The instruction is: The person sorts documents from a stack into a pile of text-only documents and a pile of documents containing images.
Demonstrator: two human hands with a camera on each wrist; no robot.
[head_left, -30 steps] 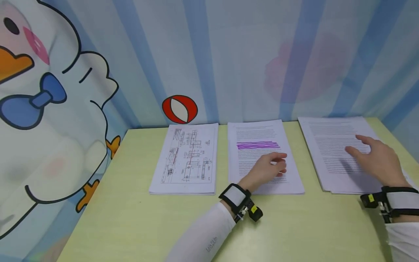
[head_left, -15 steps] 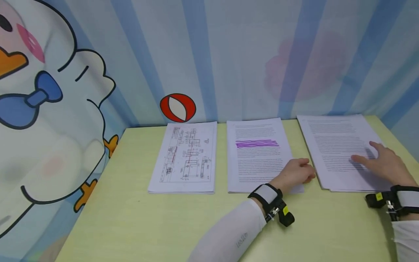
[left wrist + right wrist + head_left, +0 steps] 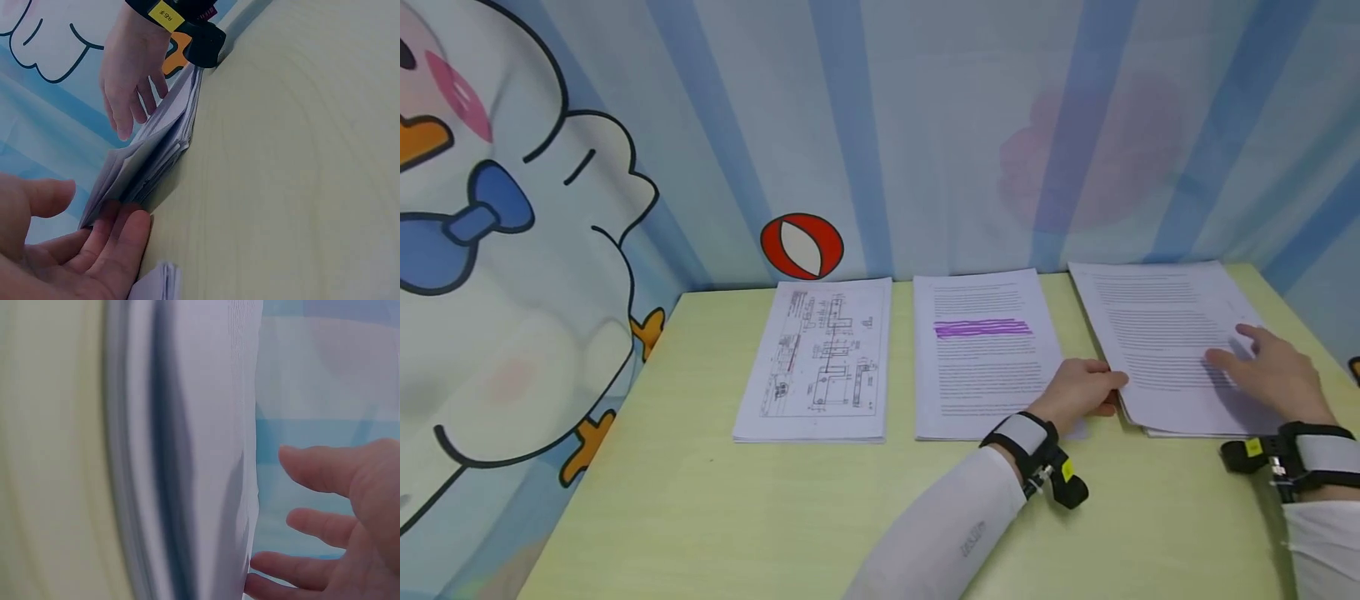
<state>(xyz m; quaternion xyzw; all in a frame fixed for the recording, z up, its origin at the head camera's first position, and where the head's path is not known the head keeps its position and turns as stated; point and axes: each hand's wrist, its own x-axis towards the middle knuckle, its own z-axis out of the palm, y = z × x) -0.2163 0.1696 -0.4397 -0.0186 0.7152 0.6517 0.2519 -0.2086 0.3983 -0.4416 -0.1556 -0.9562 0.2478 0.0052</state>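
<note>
In the head view, your left hand (image 3: 1078, 392) has just come to the 8 o'clock corner of the right paper pile (image 3: 1150, 333), which lies at about 3 o'clock on the counter (image 3: 775, 517). In the left wrist view, its grip is not closed: fingers (image 3: 128, 240) stretch under the upper sheets (image 3: 134, 156), now lifted, so parting them seems begun. In the right wrist view, your right hand (image 3: 362, 512) has its grip spread; two fingertips (image 3: 261, 561) seem to touch paper.
</note>
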